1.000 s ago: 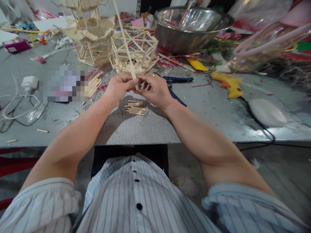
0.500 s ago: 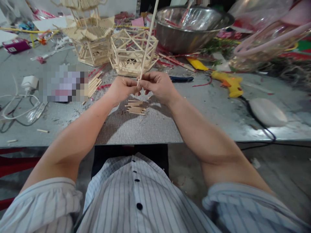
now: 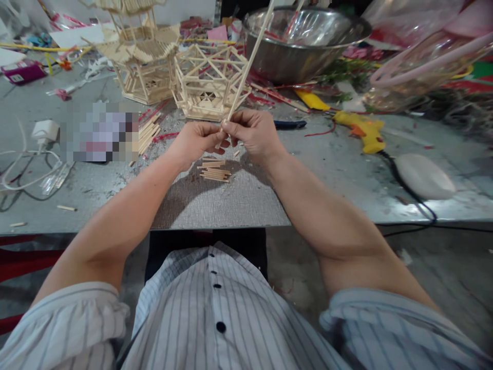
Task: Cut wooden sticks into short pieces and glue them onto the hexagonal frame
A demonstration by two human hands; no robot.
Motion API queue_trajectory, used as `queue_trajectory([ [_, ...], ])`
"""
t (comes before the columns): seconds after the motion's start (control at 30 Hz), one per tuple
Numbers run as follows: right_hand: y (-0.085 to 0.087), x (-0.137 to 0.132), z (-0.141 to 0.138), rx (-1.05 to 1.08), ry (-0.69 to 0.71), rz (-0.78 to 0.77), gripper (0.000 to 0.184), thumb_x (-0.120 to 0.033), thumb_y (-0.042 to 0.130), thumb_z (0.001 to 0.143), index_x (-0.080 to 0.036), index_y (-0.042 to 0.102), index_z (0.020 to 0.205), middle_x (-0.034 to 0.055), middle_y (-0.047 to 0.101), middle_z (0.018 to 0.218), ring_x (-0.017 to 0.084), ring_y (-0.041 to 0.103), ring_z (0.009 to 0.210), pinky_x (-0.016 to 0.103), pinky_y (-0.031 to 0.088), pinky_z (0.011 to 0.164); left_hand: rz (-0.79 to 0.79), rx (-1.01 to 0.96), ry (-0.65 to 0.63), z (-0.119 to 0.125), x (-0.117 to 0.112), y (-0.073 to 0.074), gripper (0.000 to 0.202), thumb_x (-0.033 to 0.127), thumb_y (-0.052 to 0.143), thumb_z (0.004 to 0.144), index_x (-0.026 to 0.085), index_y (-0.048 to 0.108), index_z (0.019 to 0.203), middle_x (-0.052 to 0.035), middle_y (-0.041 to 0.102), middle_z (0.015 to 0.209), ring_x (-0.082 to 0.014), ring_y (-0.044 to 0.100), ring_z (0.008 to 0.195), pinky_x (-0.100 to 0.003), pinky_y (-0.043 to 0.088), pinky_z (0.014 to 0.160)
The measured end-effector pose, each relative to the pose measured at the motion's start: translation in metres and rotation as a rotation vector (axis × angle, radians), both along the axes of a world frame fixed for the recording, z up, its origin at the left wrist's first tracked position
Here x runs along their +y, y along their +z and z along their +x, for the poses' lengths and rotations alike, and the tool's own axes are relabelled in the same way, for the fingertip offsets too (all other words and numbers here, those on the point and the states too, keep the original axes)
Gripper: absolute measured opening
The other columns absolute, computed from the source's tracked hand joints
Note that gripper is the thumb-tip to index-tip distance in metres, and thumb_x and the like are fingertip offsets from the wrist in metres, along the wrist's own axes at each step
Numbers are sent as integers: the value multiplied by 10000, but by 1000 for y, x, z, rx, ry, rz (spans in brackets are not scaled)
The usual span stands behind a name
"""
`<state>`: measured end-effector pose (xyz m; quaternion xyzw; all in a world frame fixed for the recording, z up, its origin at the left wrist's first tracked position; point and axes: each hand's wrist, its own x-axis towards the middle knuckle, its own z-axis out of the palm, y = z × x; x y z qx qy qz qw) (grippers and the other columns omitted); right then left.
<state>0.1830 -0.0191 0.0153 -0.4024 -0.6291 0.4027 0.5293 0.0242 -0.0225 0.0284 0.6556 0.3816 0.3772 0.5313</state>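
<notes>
A long thin wooden stick [image 3: 248,67] slants up and to the right from between my two hands. My left hand [image 3: 198,140] is closed in a pinch at its lower end, and my right hand [image 3: 252,132] pinches it just above, fingertips nearly touching. Under the hands a small pile of short cut sticks [image 3: 214,171] lies on the table. Right behind them stands an open lattice frame of sticks [image 3: 210,77]. Farther left is a taller tiered stick model [image 3: 144,56] with layered roofs. More sticks [image 3: 147,133] lie left of my left hand.
A yellow glue gun [image 3: 360,131] with a black cord lies to the right, near a whitish oval object [image 3: 424,177]. A dark blue-handled tool [image 3: 289,125] is beside my right hand. Behind stands a steel bowl [image 3: 269,61]. On the left are a white charger [image 3: 45,131] and cable.
The long stick has tilted farther to the right at its top. Both hands stay close together, with the fingers shifted slightly on the stick's lower end.
</notes>
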Motion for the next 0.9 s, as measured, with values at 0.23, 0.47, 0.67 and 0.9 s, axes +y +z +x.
queue_trajectory([
  [0.23,-6,2,-3,4,-35,40,297,-382,744,857,-191,598,682,-23,627,639,63,474,496,211,427,470,-43,18,87,7,-6,1,240,224,639,947,129,675,729,16,663,633,-48,602,489,-167,502,538],
  [0.47,6,8,29,-440,-312,168,225,-407,764,829,-222,639,800,26,698,824,195,648,835,373,544,862,3,35,215,3,2,2,290,126,612,928,155,628,640,40,610,554,-36,530,406,-160,415,438],
  [0.67,18,14,83,-1045,-495,-163,314,-452,754,805,-204,594,698,151,659,833,401,598,1126,595,460,976,26,76,329,-6,11,4,300,153,624,920,168,624,621,25,646,592,-34,535,401,-172,370,418],
  [0.9,14,14,79,-1498,-324,-401,398,-534,720,785,-181,712,970,184,697,984,384,652,1042,485,509,841,9,71,361,-9,16,3,243,156,618,916,178,660,678,12,678,645,-44,577,455,-183,376,467],
])
